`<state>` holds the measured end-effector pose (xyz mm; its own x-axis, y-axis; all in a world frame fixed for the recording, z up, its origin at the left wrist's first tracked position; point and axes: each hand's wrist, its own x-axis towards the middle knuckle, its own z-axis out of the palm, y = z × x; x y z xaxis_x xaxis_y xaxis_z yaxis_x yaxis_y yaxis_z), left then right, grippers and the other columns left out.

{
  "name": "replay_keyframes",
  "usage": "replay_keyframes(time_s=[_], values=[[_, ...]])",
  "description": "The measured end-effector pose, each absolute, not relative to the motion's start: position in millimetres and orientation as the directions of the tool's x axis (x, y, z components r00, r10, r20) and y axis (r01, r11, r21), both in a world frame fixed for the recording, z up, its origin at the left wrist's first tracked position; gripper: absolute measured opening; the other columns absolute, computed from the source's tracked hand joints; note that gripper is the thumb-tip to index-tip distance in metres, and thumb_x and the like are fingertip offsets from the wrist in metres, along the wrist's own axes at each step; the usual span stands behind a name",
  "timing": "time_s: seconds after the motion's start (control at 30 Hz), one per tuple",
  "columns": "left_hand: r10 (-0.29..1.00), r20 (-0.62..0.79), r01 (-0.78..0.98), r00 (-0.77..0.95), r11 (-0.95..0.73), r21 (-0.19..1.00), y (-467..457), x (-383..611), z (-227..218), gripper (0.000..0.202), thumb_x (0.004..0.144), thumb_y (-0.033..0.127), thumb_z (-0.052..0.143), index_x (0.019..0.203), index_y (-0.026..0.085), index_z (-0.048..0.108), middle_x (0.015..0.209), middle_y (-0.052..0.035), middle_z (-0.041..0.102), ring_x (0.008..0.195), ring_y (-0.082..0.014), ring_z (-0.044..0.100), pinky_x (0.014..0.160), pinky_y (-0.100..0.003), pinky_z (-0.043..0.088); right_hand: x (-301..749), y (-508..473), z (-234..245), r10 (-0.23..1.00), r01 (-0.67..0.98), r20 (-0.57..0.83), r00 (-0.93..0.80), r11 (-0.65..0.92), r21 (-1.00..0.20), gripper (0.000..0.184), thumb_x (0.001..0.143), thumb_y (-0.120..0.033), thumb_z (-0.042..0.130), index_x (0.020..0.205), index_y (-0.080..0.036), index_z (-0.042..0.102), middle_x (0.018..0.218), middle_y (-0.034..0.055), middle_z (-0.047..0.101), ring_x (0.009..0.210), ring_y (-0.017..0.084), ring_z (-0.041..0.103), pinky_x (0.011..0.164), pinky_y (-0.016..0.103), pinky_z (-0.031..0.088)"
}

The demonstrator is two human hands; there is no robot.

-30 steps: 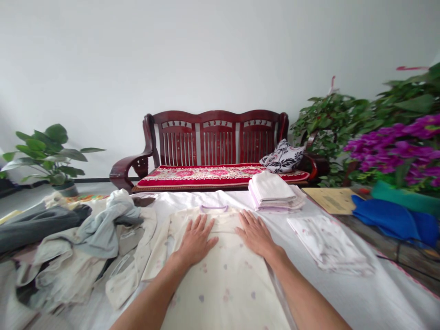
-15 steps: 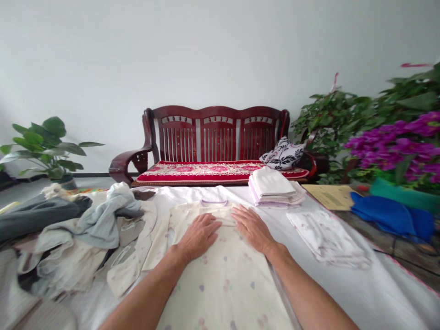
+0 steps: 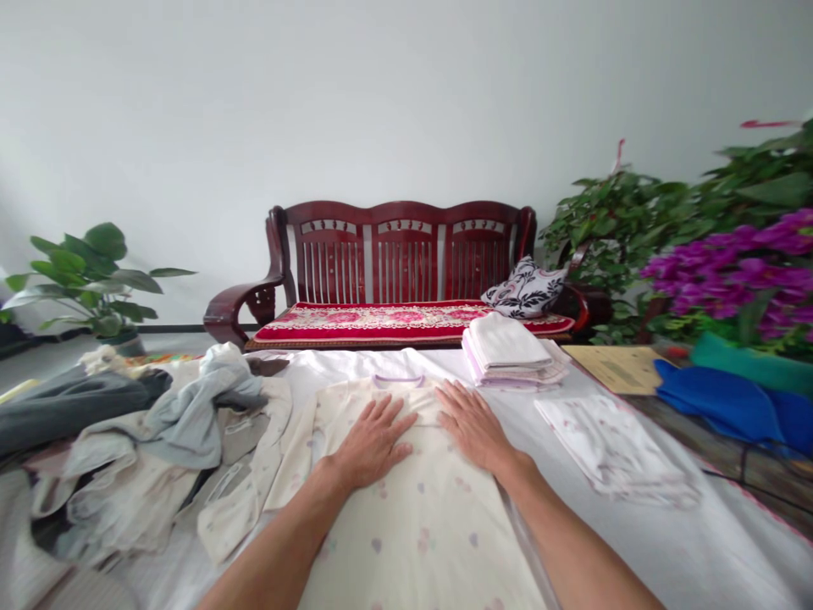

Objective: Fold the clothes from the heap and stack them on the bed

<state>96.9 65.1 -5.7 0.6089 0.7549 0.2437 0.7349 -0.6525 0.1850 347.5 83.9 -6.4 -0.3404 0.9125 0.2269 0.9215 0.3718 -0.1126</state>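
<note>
A cream long-sleeved shirt [image 3: 419,517] with small heart prints and a lilac neckband lies spread out in front of me, collar pointing away. My left hand [image 3: 379,440] rests flat on its upper chest, fingers apart. On the other side of the chest, near the shoulder, my right hand [image 3: 471,424] also lies flat with its fingers stretched out. Neither hand grips the fabric. The shirt's left sleeve [image 3: 293,457] shows beside my left forearm; the other sleeve cannot be made out.
To the left sits a loose heap of clothes [image 3: 158,440]. A folded stack [image 3: 508,352] and a folded printed garment [image 3: 613,445] lie on the white cloth [image 3: 590,542] at right. Beyond are a wooden bench [image 3: 403,263], a blue cloth item [image 3: 730,407] and purple flowers [image 3: 730,280].
The view has tilted slightly, so everything sits a little lower. Both hands stay flat on the shirt's chest; my left hand's fingers look slightly more spread.
</note>
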Motion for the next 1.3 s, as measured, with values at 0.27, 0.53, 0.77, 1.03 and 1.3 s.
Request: replay_keyframes(time_s=[0.27,0.53,0.77,1.03,1.3], values=[[0.858,0.237,0.713,0.456,-0.512,0.48,78,75,5,0.047,0.101,0.044,0.037,0.138,0.024,0.059,0.149,-0.0106,0.053,0.14,-0.0284,0.045,0.116,-0.045,0.031,342,80,-10,0.953,0.955,0.146,-0.266,0.281,-0.098,0.059,0.102,-0.046,0.031,0.154,-0.019,0.036,0.163,0.0072,0.028,0.151,0.026,0.024,0.12,0.051,0.022],[0.928,0.288,0.762,0.238,-0.362,0.538,71,-4,93,0.026,0.086,0.026,0.052,0.102,0.018,0.07,0.084,-0.0023,0.069,0.076,-0.0186,0.063,0.071,-0.029,0.049,346,79,-10,0.879,0.934,0.382,-0.285,0.345,-0.098,0.048,0.101,-0.037,0.037,0.142,-0.018,0.054,0.152,0.0087,0.049,0.145,0.028,0.036,0.118,0.049,0.026],[0.855,-0.141,0.866,0.5,-0.49,0.102,14,-31,83,0.054,0.066,-0.004,0.047,0.102,0.028,0.069,0.112,-0.0033,0.062,0.105,-0.0223,0.06,0.089,-0.034,0.047,348,81,-10,0.809,0.895,0.478,-0.341,0.435,-0.096,0.04,0.1,-0.033,0.041,0.125,-0.017,0.067,0.137,0.0109,0.062,0.136,0.029,0.046,0.115,0.047,0.033],[0.881,-0.154,0.894,0.448,-0.445,0.058,10,-39,71,0.016,0.08,0.008,0.052,0.085,0.02,0.062,0.113,-0.0068,0.059,0.097,-0.0196,0.061,0.085,-0.03,0.048,350,84,-14,0.741,0.852,0.569,-0.357,0.508,-0.128,0.035,0.099,-0.029,0.042,0.111,-0.016,0.072,0.123,0.0122,0.069,0.124,0.027,0.056,0.112,0.044,0.039],[0.851,0.141,0.775,0.506,-0.521,0.357,33,-33,80,0.013,0.091,0.022,0.043,0.084,0.02,0.053,0.093,-0.0027,0.058,0.076,-0.0143,0.058,0.074,-0.027,0.046,348,80,-8,0.74,0.798,0.597,-0.31,0.544,-0.26,0.036,0.098,-0.028,0.039,0.104,-0.018,0.073,0.112,0.0108,0.073,0.109,0.025,0.062,0.103,0.042,0.044]])
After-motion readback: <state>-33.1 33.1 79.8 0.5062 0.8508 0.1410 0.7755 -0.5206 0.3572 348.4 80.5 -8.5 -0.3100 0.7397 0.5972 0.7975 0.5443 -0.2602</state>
